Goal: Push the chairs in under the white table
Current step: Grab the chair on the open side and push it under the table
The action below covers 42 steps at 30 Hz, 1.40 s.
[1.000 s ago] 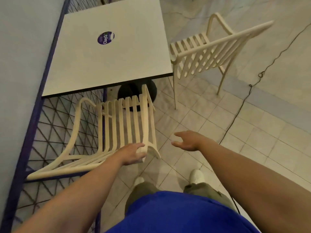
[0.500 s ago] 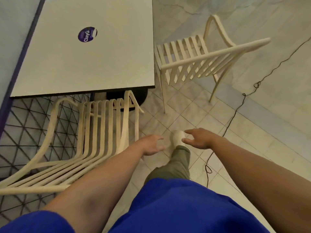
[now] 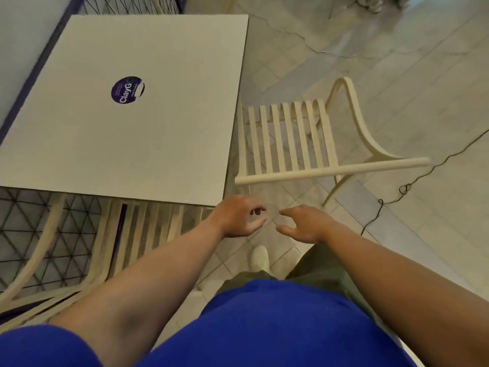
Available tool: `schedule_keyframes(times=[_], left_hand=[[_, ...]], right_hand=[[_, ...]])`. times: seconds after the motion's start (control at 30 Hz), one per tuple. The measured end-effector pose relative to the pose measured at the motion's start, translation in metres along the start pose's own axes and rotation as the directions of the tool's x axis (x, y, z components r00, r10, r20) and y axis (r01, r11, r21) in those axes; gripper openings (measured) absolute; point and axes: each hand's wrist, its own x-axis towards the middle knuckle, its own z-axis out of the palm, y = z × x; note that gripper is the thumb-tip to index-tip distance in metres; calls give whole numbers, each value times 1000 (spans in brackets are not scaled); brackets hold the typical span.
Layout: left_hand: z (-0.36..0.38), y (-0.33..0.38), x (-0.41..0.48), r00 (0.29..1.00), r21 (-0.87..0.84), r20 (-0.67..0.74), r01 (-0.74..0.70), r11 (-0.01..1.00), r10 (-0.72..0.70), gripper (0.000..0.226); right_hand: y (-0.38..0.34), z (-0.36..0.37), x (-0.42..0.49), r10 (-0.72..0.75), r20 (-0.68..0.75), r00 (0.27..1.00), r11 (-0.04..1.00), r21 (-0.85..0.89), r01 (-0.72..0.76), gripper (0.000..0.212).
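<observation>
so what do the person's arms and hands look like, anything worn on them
The left hand and right hand are bare: no gloves, and no watch or band shows at either wrist. The forearms are uncovered too. A bright blue short sleeve covers the left upper arm; the right sleeve is out of view.

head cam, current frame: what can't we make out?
All head view.
1. Base of the white table: hidden under its own top.
2. Seat front of the near chair: hidden under the tabletop; its back is partly behind the left forearm.
3. Fine print on the sticker: too small to read.
4. The pale object: blurred and cut off by the top edge.
5. The cable: runs off the right edge; its other end is behind the right forearm.
</observation>
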Motion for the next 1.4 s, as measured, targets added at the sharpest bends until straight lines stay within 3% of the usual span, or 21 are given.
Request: schedule_keyframes(times=[0.07,0.1,0.13,0.17,0.23,0.33,0.47,0.6,0.8,0.97,1.4], left_hand=[[-5,4,23,976,28,-168,-136,990,139,20],[-8,6,36,965,52,-202,-162,985,169,22],[-9,6,47,965,79,-196,-161,984,174,29],[-8,4,59,977,110,-166,-120,987,137,37],[-4,-1,80,997,166,-63,48,985,-38,56],[9,3,101,944,243,112,278,930,-311,71],[20,29,131,833,272,195,462,844,-518,72],[31,60,168,753,281,229,555,783,-616,64],[40,83,207,650,311,358,594,742,-671,65],[35,71,206,580,349,416,610,712,-701,73],[35,50,206,585,352,476,558,752,-657,87]], right_hand=[[7,-23,2,-228,-247,942,973,-84,213,44],[15,-32,5,-352,-388,852,935,-188,300,34],[22,-39,6,-418,-475,774,906,-282,316,29],[34,-47,9,-434,-512,742,895,-343,287,34],[66,-63,15,-336,-477,812,917,-364,165,59],[129,-85,20,-232,-339,912,926,-365,100,82],[202,-121,23,-136,-94,986,934,-345,96,84],[247,-150,23,-151,84,985,934,-315,170,79],[267,-152,35,-140,281,950,948,-240,210,82],[260,-139,47,-153,299,942,971,-131,199,71],[263,-131,55,-84,262,961,970,-197,139,75]])
